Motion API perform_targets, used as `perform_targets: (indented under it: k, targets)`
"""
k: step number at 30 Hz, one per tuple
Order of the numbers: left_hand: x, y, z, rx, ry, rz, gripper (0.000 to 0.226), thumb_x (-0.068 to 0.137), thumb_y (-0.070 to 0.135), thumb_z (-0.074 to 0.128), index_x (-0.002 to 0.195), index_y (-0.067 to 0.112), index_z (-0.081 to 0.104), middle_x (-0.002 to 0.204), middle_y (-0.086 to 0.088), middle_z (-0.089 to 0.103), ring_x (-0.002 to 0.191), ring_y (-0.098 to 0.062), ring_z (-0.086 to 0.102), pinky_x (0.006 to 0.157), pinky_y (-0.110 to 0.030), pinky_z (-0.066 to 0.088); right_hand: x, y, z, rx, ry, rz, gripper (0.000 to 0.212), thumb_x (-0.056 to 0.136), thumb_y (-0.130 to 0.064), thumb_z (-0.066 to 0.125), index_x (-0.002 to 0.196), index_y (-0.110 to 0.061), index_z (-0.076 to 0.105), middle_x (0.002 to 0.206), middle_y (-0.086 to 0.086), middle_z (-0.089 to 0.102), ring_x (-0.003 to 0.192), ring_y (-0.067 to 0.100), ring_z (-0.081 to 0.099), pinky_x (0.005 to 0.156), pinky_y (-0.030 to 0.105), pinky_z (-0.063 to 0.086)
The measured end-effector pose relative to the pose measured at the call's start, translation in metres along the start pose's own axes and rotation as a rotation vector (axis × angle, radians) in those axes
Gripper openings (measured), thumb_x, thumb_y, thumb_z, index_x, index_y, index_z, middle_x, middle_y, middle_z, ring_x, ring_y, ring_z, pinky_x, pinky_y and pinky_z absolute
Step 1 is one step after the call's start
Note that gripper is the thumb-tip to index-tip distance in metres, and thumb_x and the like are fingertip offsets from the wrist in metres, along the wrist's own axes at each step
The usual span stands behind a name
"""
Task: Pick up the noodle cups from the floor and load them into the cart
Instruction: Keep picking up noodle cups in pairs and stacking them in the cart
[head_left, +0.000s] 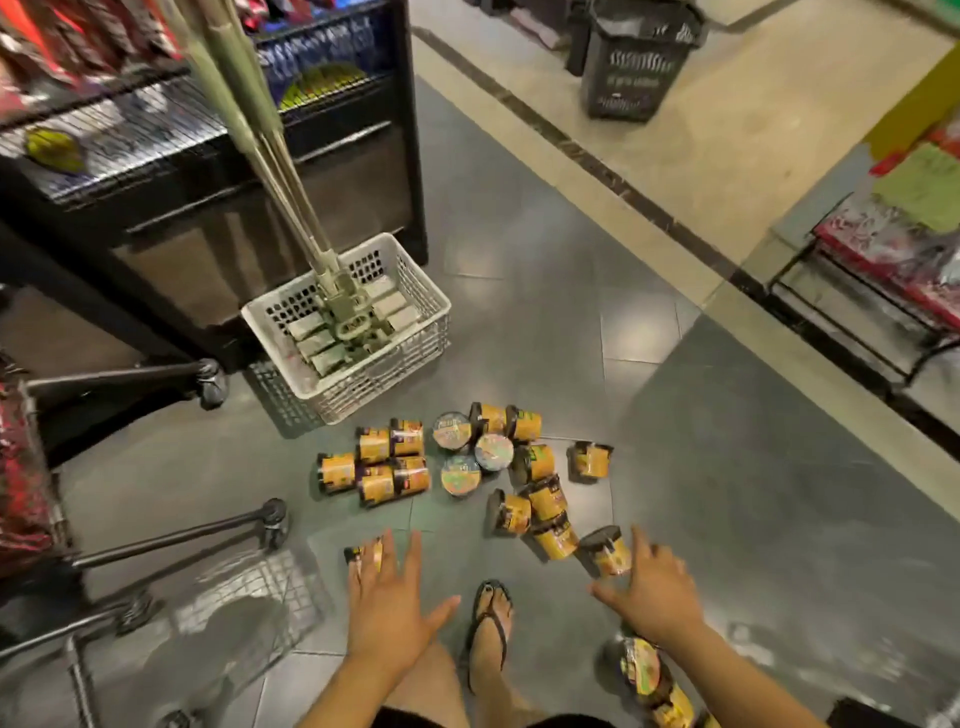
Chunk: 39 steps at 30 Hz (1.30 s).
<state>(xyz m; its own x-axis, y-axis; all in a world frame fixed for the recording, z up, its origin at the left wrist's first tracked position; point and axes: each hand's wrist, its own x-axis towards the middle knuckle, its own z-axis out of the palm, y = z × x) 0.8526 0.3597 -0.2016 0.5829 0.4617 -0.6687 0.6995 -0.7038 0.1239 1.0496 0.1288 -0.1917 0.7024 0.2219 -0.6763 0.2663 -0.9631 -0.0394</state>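
Several yellow-and-black noodle cups (467, 467) lie scattered on the grey floor tiles, most on their sides, three showing round lids. My left hand (387, 597) reaches forward with fingers spread, its fingertips over a lone cup (358, 553) that is mostly hidden. My right hand (649, 592) stretches out open, fingertips beside a tipped cup (608, 556). More cups (649, 675) lie under my right forearm. The metal cart (171, 540) stands at the left, its wire base and wheels showing.
A white plastic basket (415, 312) holding mop heads and handles stands just beyond the cups, against a dark shelf unit (208, 208). My sandalled foot (491, 629) is between my hands. A black basket (639, 62) sits far back; a low rack (883, 270) stands right.
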Motion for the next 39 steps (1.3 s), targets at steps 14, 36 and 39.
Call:
perform_targets:
  k: [14, 36, 39]
  targets:
    - [0.132, -0.006, 0.018, 0.008, -0.185, -0.037, 0.092, 0.086, 0.076, 0.030, 0.154, 0.027, -0.009, 0.161, -0.012, -0.009, 0.148, -0.036, -0.004, 0.117, -0.050, -0.002, 0.128, -0.064, 0.026, -0.007, -0.150, 0.077, 0.106, 0.076, -0.073, 0.057, 0.153, -0.019, 0.007, 0.147, 0.016, 0.034, 0.134, 0.035, 0.032, 0.107, 0.045, 0.036]
    - [0.540, -0.011, 0.331, -0.086, 0.114, 0.042, 0.127, 0.066, 0.081, 0.058, 0.146, 0.033, -0.028, 0.156, -0.019, -0.023, 0.147, -0.038, -0.009, 0.119, -0.048, 0.005, 0.564, -0.127, 0.291, -0.206, 0.055, -0.357, 0.133, 0.062, -0.074, 0.070, 0.151, -0.027, -0.017, 0.152, 0.022, 0.013, 0.140, 0.038, 0.016, 0.114, 0.045, 0.019]
    - [0.559, -0.002, 0.345, -0.074, 0.170, -0.007, 0.135, 0.055, 0.082, 0.065, 0.151, 0.029, -0.014, 0.156, -0.030, 0.005, 0.142, -0.046, 0.018, 0.115, -0.054, 0.020, 0.588, -0.131, 0.314, -0.334, 0.169, -0.407, 0.140, 0.051, -0.085, 0.065, 0.154, -0.026, -0.009, 0.143, 0.028, 0.030, 0.129, 0.042, 0.033, 0.106, 0.051, 0.029]
